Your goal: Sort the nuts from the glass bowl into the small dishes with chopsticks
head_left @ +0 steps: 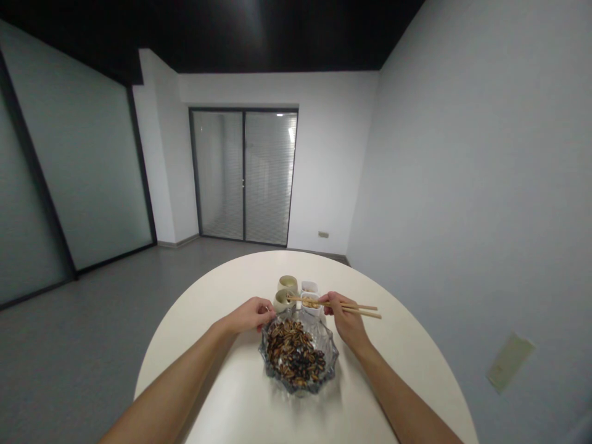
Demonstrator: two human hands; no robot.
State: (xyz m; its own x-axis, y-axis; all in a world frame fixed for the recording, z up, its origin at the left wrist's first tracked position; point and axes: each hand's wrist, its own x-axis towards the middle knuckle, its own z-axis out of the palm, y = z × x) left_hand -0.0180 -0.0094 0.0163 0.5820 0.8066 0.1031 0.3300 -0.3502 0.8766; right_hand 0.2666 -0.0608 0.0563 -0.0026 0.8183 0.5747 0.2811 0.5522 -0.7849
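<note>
The left hand (250,316) grips the bowl (330,354) rim, likely steadying it; the right hand (345,320) clamps chopsticks (354,308), tips over the cups (287,283).

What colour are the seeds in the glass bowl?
The seeds are black and tan, striped; the head view shows them best.

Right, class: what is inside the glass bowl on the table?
The glass bowl holds a heap of dark and pale seeds. Anything beneath the top layer is covered, and the left hand hides part of its far rim.
</note>
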